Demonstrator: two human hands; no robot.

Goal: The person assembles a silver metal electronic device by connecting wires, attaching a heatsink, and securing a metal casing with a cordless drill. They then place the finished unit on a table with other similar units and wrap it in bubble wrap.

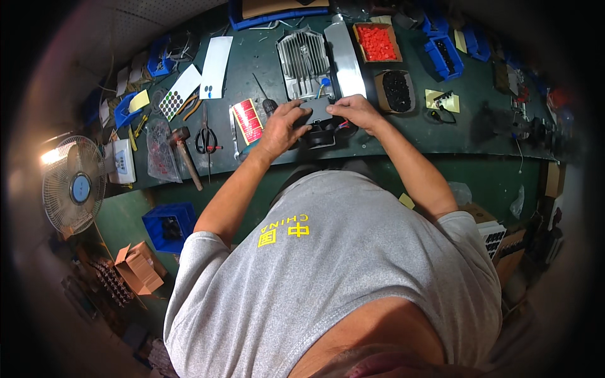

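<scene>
A small flat dark-grey plate (317,109) lies between my two hands near the bench's front edge. My left hand (283,129) is closed at the plate's left side, its fingers curled over the edge. On the right edge, my right hand (358,113) pinches the same plate with thumb and fingers. Just below the plate sits a black rounded part (320,137), with red and blue wires beside my right hand. Beyond it lies a finned silver metal housing (304,53), and a blue round piece (325,82) with wires shows at its near end.
Right of the housing lie a long silver metal piece (348,60), a box of red caps (378,44) and a box of black pieces (397,91). Scissors (205,138), a hammer (184,154) and a red-yellow label sheet (247,121) lie leftward. A fan (75,186) stands far left.
</scene>
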